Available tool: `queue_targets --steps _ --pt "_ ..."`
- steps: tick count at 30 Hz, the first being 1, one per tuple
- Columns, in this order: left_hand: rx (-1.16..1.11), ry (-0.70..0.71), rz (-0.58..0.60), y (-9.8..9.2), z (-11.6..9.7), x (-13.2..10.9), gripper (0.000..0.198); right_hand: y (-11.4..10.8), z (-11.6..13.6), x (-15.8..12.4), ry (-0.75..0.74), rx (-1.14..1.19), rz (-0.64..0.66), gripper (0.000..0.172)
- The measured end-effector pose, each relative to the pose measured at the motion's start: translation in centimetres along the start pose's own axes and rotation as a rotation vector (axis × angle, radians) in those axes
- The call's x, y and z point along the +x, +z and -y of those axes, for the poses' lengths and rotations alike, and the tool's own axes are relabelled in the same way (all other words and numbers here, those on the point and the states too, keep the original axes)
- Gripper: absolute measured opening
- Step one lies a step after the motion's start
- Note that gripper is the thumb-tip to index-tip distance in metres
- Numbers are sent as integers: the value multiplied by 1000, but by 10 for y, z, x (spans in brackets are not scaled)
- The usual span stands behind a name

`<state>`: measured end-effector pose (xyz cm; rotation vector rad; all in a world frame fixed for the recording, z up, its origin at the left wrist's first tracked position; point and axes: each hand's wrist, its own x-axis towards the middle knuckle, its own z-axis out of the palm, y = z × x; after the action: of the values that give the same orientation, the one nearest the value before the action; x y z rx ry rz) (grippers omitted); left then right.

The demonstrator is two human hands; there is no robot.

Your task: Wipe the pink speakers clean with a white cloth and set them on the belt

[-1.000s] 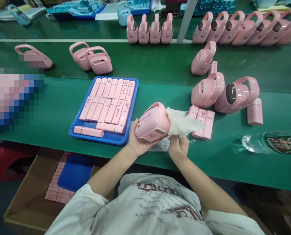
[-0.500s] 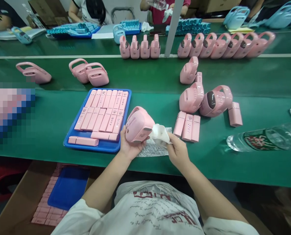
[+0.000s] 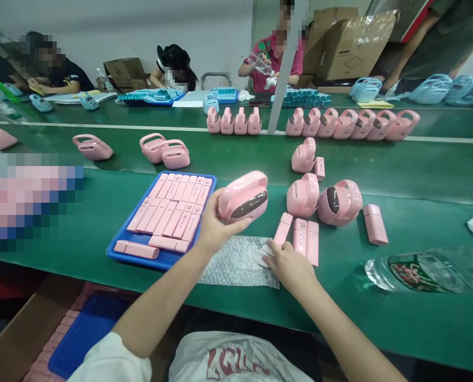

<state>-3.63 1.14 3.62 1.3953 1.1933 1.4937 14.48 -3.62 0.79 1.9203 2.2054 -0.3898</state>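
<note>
My left hand point(image 3: 216, 227) is wrapped round a pink handled device point(image 3: 244, 197), raised above the table with its dark oval panel facing me. On a white textured sheet point(image 3: 236, 262), my right hand point(image 3: 290, 260) pinches a crumpled white cloth point(image 3: 263, 255). Its fingertips are at the lower end of a leaning pink block point(image 3: 283, 229); whether they grip the block is unclear. Two more pink blocks point(image 3: 300, 237) lie right of it. Behind them are two pink devices point(image 3: 302, 195) point(image 3: 340, 202). Left of my left hand is a blue tray point(image 3: 115, 253) of pink blocks.
A clear bottle point(image 3: 415, 273) lies at the right, near a single pink block point(image 3: 375, 224). Pink devices line the back ledge around a metal post point(image 3: 284, 69). People sit across the table. Below the left edge is a box with another blue tray point(image 3: 87, 329).
The held device has turned and risen, so its handle and dark panel now show. My right hand has moved down and away from it with the cloth. The view has tilted up.
</note>
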Motion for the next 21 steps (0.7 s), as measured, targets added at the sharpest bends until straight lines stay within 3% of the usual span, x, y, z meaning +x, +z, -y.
queue_targets --steps 3,5,8,12,16,21 --pt "201 157 3 1 -3 55 71 -4 -4 -1 -58 99 56 38" --pt "427 187 18 1 3 97 69 -7 -7 -2 -99 183 84 37" --pt "752 -4 33 1 18 159 64 -8 -14 0 -141 290 76 36" --pt "840 -169 -103 -5 45 221 66 -1 -25 13 -172 362 -33 37" --pt "887 -290 -208 -25 75 248 66 -6 -24 34 -207 367 -103 38" --pt "957 -370 -152 -54 100 252 44 -42 17 92 -136 307 -172 34"
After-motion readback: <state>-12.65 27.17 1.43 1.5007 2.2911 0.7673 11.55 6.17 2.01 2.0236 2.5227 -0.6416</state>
